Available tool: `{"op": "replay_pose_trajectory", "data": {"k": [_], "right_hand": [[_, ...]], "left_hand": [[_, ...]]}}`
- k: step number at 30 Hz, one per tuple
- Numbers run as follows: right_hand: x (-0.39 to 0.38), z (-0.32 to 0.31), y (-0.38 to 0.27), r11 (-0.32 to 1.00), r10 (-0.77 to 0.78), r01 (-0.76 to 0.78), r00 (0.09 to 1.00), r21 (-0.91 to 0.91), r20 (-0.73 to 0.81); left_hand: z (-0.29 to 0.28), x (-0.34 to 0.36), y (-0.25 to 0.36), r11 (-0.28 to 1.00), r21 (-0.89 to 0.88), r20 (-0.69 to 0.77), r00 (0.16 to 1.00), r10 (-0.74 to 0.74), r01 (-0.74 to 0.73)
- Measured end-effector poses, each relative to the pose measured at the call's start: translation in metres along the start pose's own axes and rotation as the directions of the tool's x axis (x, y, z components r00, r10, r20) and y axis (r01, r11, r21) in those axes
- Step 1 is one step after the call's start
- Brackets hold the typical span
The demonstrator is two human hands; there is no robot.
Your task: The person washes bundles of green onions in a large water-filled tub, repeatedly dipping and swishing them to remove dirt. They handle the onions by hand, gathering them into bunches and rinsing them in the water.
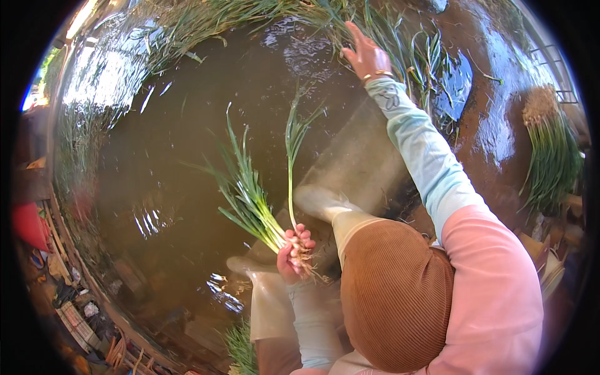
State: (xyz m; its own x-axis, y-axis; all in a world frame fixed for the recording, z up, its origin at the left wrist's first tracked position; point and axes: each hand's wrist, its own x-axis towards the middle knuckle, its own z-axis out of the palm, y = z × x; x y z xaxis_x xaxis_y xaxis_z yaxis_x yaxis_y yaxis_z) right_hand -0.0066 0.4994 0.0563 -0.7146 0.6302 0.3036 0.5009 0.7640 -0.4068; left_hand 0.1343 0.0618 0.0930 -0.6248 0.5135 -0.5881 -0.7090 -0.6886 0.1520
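My left hand (289,259) is closed around a small bunch of spring onions (253,203), gripping it near the pale bulbs and stringy roots. The green leaves fan out up and to the left over muddy water (169,169), and one stalk stands apart from the others. Far off to the right, my right hand (370,59) is stretched out with its fingers apart and nothing in it. It is beside a heap of loose long green leaves (406,53), and a bracelet circles its wrist. Whether the fingertips touch the leaves, I cannot tell.
Floating leaves (181,34) line the water's far and left sides. A thick bundle of green stalks with pale roots (553,150) is at the right. My bare feet (319,201) are in the water. Clutter (78,319) lies beyond the left rim, near a red object (30,228).
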Motion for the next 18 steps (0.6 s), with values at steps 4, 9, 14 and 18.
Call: {"op": "replay_pose_trajectory", "data": {"k": [4,9,14,18], "right_hand": [[-0.044,0.016,0.026,0.965,-0.137,0.117,0.988,0.233,0.072],[-0.117,0.045,-0.003,0.917,-0.319,0.228,0.913,0.327,0.256],[-0.125,0.064,-0.013,0.946,-0.188,0.050,0.889,0.320,0.418],[-0.106,0.082,0.007,0.981,-0.170,0.085,0.814,0.174,0.556]], "left_hand": [[-0.009,0.000,0.014,0.999,-0.008,0.078,0.996,-0.048,0.049],[-0.014,-0.010,0.018,0.999,0.038,0.004,0.999,-0.038,0.038],[-0.021,-0.018,0.020,0.997,0.037,0.027,0.998,-0.062,0.061],[-0.025,-0.028,0.028,0.990,0.048,0.045,0.990,-0.135,0.132]]}}
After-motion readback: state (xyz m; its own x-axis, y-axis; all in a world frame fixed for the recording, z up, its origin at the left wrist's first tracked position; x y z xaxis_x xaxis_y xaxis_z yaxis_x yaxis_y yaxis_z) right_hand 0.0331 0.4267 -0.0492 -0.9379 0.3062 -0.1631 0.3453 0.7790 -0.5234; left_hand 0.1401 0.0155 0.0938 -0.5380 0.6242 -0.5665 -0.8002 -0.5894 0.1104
